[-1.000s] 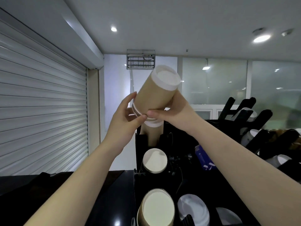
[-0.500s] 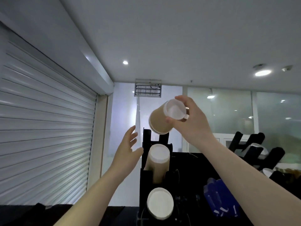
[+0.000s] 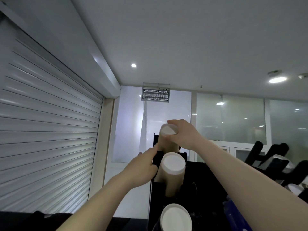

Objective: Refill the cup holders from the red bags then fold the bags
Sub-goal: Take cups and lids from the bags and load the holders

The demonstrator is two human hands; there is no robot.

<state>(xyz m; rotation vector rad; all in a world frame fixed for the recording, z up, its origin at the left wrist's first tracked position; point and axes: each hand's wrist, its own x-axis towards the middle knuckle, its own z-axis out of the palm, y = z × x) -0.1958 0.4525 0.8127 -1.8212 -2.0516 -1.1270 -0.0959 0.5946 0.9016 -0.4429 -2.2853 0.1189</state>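
Now the right hand (image 3: 183, 135) grips the white end of the top stack (image 3: 166, 144) of cups, which stands tilted in the highest slot of the black holder (image 3: 155, 197). The left hand (image 3: 141, 169) rests on the holder's left side with fingers straight and holds nothing.

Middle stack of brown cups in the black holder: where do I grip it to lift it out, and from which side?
Grip the middle stack by its bare brown wall just under the white end, probably from the right: its lower part sits sunk in the black holder, the left hand lies at the holder's left side, and the right hand grips the top stack above.
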